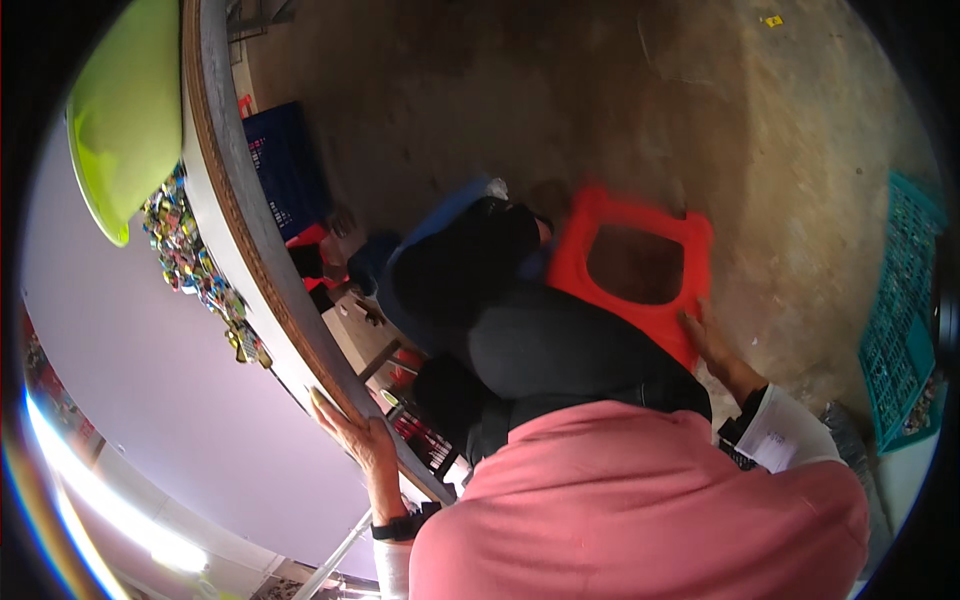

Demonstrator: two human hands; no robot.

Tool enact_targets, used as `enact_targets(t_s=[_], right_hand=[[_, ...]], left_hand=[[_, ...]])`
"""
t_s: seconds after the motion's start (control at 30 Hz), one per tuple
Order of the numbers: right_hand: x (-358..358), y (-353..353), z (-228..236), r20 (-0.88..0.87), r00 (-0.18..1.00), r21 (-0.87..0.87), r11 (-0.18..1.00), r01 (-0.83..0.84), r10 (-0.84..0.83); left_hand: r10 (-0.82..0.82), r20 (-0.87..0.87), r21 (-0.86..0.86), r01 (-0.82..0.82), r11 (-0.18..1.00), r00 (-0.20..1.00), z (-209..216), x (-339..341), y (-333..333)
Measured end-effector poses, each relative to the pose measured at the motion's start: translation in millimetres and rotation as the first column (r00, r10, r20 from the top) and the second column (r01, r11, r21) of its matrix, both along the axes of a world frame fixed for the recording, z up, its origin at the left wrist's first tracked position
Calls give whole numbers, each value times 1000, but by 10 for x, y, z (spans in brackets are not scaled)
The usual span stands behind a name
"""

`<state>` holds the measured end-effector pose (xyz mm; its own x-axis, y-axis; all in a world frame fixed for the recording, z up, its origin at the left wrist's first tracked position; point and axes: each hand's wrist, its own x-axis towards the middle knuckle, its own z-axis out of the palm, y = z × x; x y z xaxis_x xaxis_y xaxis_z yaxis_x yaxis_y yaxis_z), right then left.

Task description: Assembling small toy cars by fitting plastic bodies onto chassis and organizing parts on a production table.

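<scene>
A red plastic stool (650, 300) with a large opening in it stands tilted on the floor to the right of my legs, slightly blurred. My right hand (715, 350) has hold of its near right edge, the thumb lying along the red plastic. On the left, my left hand (365, 440) rests on the edge of the table (230, 190), fingers stretched over the pale top. Farther along that edge lies a pile of small multicoloured pieces (195, 255), too small to name. Beside the pile is a lime-green plastic basin (130, 120).
A teal plastic crate (890, 310) stands on the floor at the far right, with small pieces inside. Under the table are a dark blue crate (285, 165) and some red objects. My dark-trousered legs (570, 350) lie between table and stool. A yellow scrap (771, 21) lies far off.
</scene>
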<state>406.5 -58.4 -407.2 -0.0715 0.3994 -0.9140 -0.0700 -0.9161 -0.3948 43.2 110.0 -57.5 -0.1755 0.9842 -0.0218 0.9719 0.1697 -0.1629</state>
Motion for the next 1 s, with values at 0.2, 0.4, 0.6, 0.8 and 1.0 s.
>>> enact_targets(t_s=[0.2, 0.4, 0.6, 0.8, 1.0], right_hand=[[-79, -19, 22, 141, 989, -44, 998, -40, 46], [-66, 124, 212, 178, 979, -124, 989, -78, 99], [-142, -149, -119, 272, 954, 41, 989, -140, 124], [-26, -79, -190, 139, 987, 111, 990, -91, 75], [151, 53, -93, -148, 989, -17, 1000, -18, 15]], left_hand=[[54, 34, -28, -53, 998, 998, 17, 84, 25], [77, 40, -21, -76, 997, 996, 20, 80, 21], [56, 48, -35, -54, 998, 997, 27, 48, 42], [92, 34, 17, -93, 996, 995, 79, 162, 78], [26, 96, 97, -35, 995, 995, -78, 48, 56]])
